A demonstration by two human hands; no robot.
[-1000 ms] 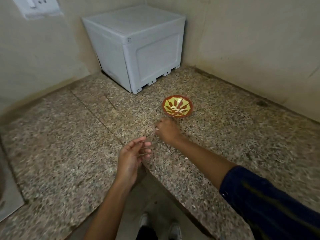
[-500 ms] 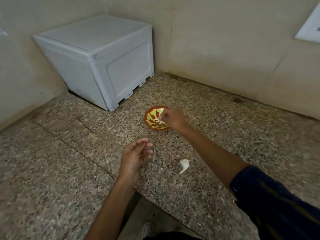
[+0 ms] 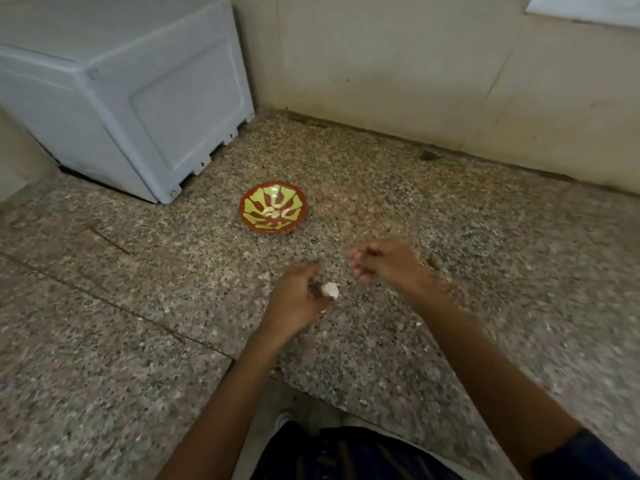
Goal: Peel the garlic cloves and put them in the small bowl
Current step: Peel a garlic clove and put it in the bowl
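The small red bowl with a yellow pattern [image 3: 273,207] stands on the speckled stone counter [image 3: 415,220], and a few pale peeled cloves [image 3: 277,213] lie in it. In front of the bowl, my left hand [image 3: 294,303] curls its fingers round a white piece of garlic [image 3: 329,290] low over the counter. My right hand [image 3: 384,265] hovers just right of it, motion-blurred, its fingers loosely bent with nothing visible in them.
A white plastic box [image 3: 138,98] stands in the back left corner against the wall. Small skin scraps [image 3: 265,275] lie near my hands. The counter's front edge [image 3: 277,375] runs just below my forearms, with the floor beneath.
My right hand has pulled back from the bowl toward me. My left hand has moved right onto the garlic that lay on the counter. The view has shifted right.
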